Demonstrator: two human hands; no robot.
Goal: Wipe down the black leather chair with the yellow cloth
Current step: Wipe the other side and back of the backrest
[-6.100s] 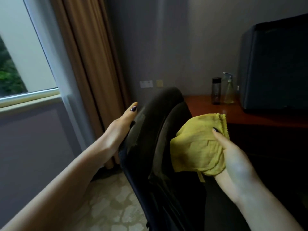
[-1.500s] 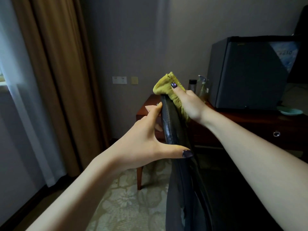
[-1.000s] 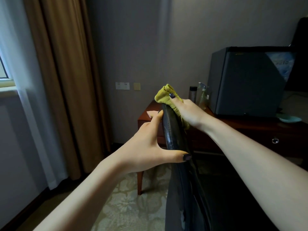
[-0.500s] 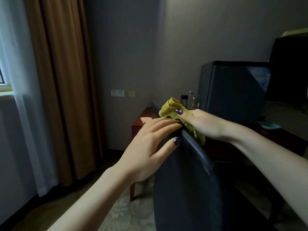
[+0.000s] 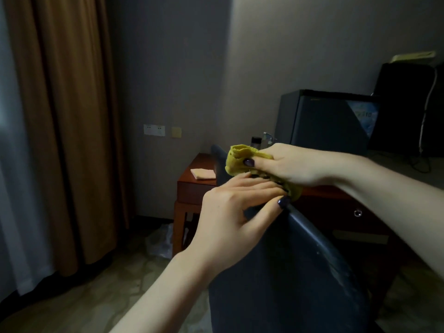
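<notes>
One crumpled yellow cloth (image 5: 240, 157) lies on the top edge of one black leather chair (image 5: 288, 272), clenched in the right hand (image 5: 298, 165). The left hand (image 5: 230, 212) rests just beside it, fingers straight. Behind them stands one reddish wooden desk (image 5: 192, 188) with two bottles (image 5: 256, 142), partly hidden by the right hand.

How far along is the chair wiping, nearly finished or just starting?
Done: hard to tell; in this dim light no wiped patch stands out on the black leather chair. In hand: the right hand grips the yellow cloth against the backrest's top edge, while the left hand rests on that edge beside it. Left: probably the back panel below, which shows faint pale marks; the seat is out of sight.
</notes>
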